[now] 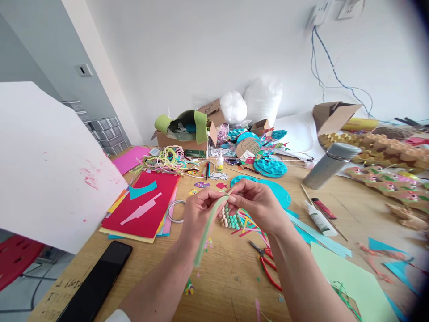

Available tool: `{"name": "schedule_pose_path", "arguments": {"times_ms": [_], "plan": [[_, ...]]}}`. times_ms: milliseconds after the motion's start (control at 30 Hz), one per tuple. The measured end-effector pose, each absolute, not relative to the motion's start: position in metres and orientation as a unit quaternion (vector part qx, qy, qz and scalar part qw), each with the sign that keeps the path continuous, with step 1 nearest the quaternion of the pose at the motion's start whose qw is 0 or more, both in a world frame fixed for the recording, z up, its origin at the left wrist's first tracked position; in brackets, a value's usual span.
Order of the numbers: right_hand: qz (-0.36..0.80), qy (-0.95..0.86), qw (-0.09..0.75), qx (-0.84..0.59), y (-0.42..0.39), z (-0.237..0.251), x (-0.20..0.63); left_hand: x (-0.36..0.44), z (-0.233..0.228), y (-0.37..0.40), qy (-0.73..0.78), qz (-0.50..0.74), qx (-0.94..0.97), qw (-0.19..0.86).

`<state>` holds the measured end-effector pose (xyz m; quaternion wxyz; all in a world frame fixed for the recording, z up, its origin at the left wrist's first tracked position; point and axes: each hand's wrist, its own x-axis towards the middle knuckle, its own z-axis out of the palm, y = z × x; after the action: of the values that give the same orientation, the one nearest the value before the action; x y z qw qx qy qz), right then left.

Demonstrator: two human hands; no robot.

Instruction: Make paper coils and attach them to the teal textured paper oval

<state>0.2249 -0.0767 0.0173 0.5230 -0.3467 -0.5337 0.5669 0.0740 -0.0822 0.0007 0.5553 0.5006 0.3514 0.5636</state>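
The person held both hands close together over the middle of the wooden table [228, 277]. The left hand [197, 212] pinched the upper end of a long pale green paper strip [209, 228], and this strip hung down toward six o'clock, a little blurred. The right hand [256, 203] closed its fingertips on the same upper end, where a thin wooden stick seemed to lie, though I could not tell this surely. So both hands were clasped on the strip, none was loose.

Just under the hands, at about six o'clock from them, lay a small cluster of rolled paper cones in cream and teal [231, 220]. Several rows looked finished, and I judged the work to be somewhere in the middle, because the green strip was not yet rolled.

At five o'clock from the hands lay red-handled scissors [268, 266]. At three o'clock stood a white glue bottle [320, 219], and at nine o'clock a stack of red and coloured paper sheets [142, 208]. A black phone [97, 279] lay at eight o'clock.
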Motion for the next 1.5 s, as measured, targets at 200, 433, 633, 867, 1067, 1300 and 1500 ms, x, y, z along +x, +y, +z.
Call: {"name": "schedule_pose_path", "arguments": {"times_ms": [200,433,633,867,1067,1300,1500], "plan": [[0.562,-0.534,0.519,-0.360,-0.073,0.013,0.230,0.075,0.000,-0.082,0.320,0.570,0.531,0.539],[0.563,-0.564,0.470,-0.380,-0.079,0.017,0.230,0.075,-0.001,-0.079,0.337,0.619,0.592,0.390],[0.489,-0.594,0.477,-0.426,-0.085,0.022,0.223,0.076,-0.003,-0.079,0.343,0.620,0.593,0.383],[0.424,-0.637,0.461,-0.449,-0.087,0.021,0.223,0.079,-0.006,-0.079,0.329,0.615,0.556,0.452],[0.428,-0.674,0.411,-0.440,-0.095,0.027,0.237,0.075,0.001,-0.084,0.320,0.600,0.581,0.448],[0.367,-0.726,0.343,-0.470,-0.109,0.039,0.243,0.067,0.011,-0.090,0.320,0.509,0.632,0.489],[0.346,-0.731,0.330,-0.487,-0.110,0.038,0.240,0.064,0.013,-0.092,0.321,0.498,0.679,0.434]]}}
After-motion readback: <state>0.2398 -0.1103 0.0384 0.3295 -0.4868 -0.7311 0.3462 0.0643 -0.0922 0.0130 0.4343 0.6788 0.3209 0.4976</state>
